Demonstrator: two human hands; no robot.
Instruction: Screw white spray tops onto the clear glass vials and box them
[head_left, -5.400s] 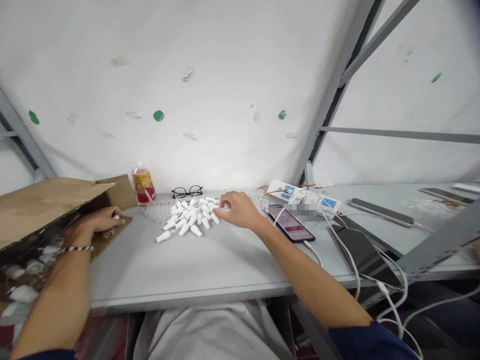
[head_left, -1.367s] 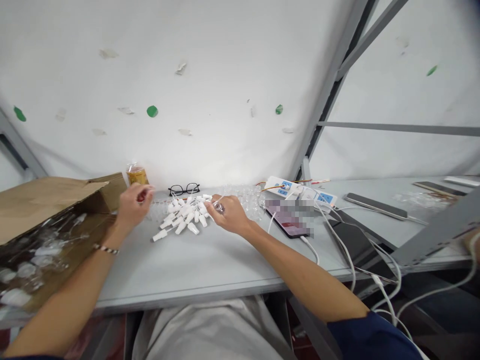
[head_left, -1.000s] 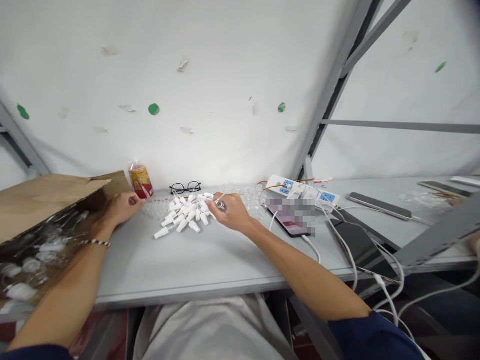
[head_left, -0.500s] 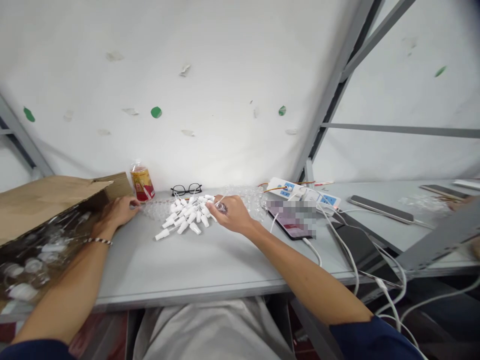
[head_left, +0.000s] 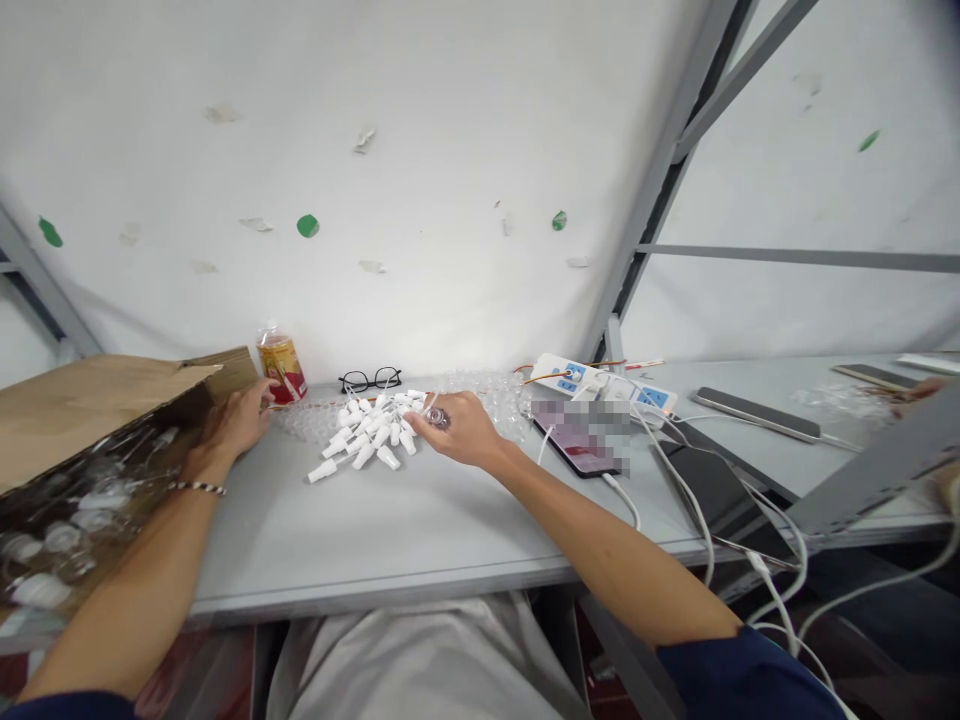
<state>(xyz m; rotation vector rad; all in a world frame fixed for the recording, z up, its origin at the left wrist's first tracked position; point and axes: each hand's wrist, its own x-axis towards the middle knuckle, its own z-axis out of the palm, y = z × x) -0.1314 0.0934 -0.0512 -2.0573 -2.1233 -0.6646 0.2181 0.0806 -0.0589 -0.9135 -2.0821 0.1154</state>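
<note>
"What has the right hand (head_left: 465, 430) got?"

"A small clear bottle (head_left: 438, 419). Its grip is closed round it, with the round mouth showing between thumb and fingers. The rest is hidden."

"Where is that on the bench (head_left: 375, 540)?"

"Toward the far side, at the right edge of a heap of white caps (head_left: 375, 430). The thumb is right beside the caps. Some of those have thin tubes sticking out."

"And the left hand (head_left: 236, 420)?"

"Further left, by the open side of the cardboard box (head_left: 97, 400). The fingers are bent, reaching toward the foot of the drink bottle (head_left: 280, 365). I can't tell how far open that grip is, or whether it has hold of anything."

"What's inside the box?"

"Clear and white containers (head_left: 56, 540), jumbled together."

"Anything else clear?"

"A clear pile (head_left: 506, 405) just beyond the right hand, and a clear cluster (head_left: 300, 420) left of the caps. Single pieces are hard to make out."

"What about the far edge?"

"Glasses (head_left: 370, 380), behind the caps. To the right, a phone (head_left: 577, 445) lies with a cable plugged in, near a power strip (head_left: 551, 372)."
</note>
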